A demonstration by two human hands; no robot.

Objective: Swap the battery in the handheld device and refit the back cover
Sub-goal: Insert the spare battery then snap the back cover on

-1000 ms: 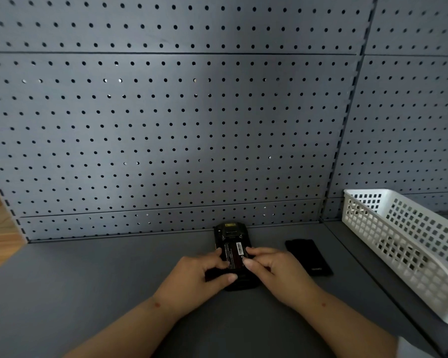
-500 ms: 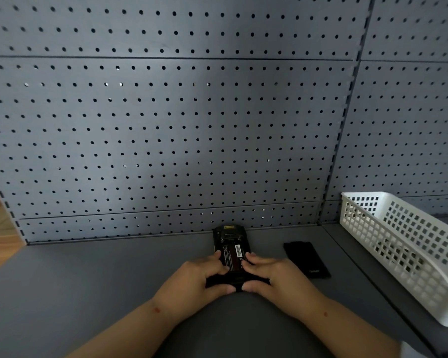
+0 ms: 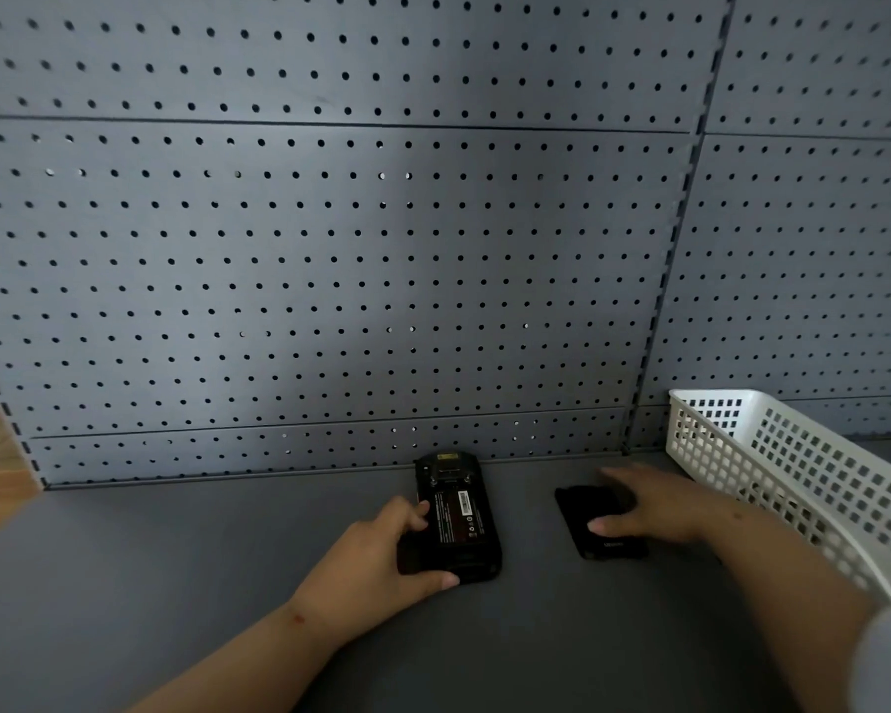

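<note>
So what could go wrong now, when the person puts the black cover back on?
The battery lies open in the handheld device; if it isn't fully seated, the back cover may not close flat. The left hand holds only the device's left edge, so it might slide when the cover is pressed on. The right hand is blurred over the cover, so its grip looks unsettled; the cover could slip back onto the table.
</note>
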